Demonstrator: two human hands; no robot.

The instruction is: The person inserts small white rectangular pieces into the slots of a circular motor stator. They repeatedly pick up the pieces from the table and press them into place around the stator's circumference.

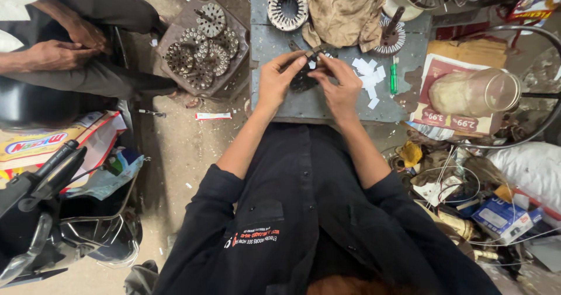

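Both my hands meet over a grey metal workbench (274, 43). My left hand (277, 81) and my right hand (339, 87) together grip a dark ring-shaped motor stator core (302, 82), mostly hidden by my fingers. A thin dark tool or strip (312, 52) sticks up between my fingertips. Small white paper slips (367, 76) lie just right of my right hand, beside a green marker (393, 78). Another slotted stator ring (287, 7) rests at the bench's far edge next to a brown rag (343, 11).
A box of several slotted stator cores (201, 46) sits on the floor to the left. Another person's hands (64, 43) rest on their lap at far left. A clear plastic jar (476, 93), cardboard and a wire clutter (467, 190) fill the right. A scooter (52, 213) stands at lower left.
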